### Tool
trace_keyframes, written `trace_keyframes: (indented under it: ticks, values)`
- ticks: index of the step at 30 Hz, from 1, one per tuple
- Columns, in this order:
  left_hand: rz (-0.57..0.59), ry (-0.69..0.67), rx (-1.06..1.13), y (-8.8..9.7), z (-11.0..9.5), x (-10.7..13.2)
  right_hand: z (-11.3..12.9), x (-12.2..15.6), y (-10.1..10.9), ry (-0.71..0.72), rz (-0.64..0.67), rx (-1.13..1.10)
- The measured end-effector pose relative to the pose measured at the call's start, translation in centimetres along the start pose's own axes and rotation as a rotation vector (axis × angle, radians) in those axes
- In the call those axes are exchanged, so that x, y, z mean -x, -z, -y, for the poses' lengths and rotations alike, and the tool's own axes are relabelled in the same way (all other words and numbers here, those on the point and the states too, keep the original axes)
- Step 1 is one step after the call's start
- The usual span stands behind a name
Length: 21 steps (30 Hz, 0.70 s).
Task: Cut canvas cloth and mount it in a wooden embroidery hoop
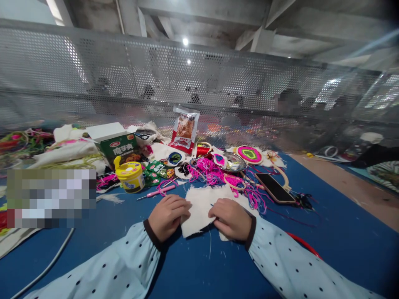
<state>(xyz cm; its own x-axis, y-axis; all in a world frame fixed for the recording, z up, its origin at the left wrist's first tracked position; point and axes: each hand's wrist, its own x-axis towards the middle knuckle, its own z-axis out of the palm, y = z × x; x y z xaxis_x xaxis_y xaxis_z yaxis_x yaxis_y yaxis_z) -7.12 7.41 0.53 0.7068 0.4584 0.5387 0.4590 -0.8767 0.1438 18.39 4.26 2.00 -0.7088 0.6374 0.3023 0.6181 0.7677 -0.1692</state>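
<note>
1. Off-white woven cloth (198,209), frayed edges: directly between the two hands, in front of the wearer. Neither hand is clearly nearer; each meets its own side. Long axis: cannot tell, the right part being covered.
2. Left hand (169,218): fingers curled, gripping the cloth's left edge.
3. Right hand (232,220): fingers drawn together at the cloth's right side; a thin pointed implement (212,204) shows at the fingertips, its type unclear.
4. Second off-white cloth (246,201): partly under the first, reaching out to the right.
5. Pink-handled tool (162,191): beyond the left hand, lying crosswise.
6. Blue tabletop (199,270): bears all the above; loose threads near the cloth.
7. Beyond the cloth: tangled pink yarn (205,170), yellow tub (131,178), green carton (116,149). Right: smartphone (276,189), lying flat.
8. Room: perforated metal screen (187,83) behind the table; concrete ceiling beams, lit lamps above.
</note>
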Motion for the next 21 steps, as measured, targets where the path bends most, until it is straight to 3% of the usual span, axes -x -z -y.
trace_keyframes:
  ticks: [5,9,13,16,21]
  values:
    - [0.005,0.083,0.018,0.1,-0.2,0.2,0.5,0.1,0.2,-0.002,0.070,-0.016]
    - [0.011,0.077,0.048,0.0,-0.4,0.3,0.8,0.0,0.6,-0.062,0.035,-0.050]
    - [0.132,0.038,0.000,-0.7,-1.0,0.4,1.0,-0.3,0.9,-0.067,-0.045,-0.094]
    - [0.240,0.054,-0.054,-1.7,-1.1,0.8,1.0,-0.5,0.6,-0.038,0.000,-0.112]
    - [0.254,0.090,-0.071,-2.6,-0.7,1.4,0.7,-0.5,0.3,-0.065,0.030,-0.111]
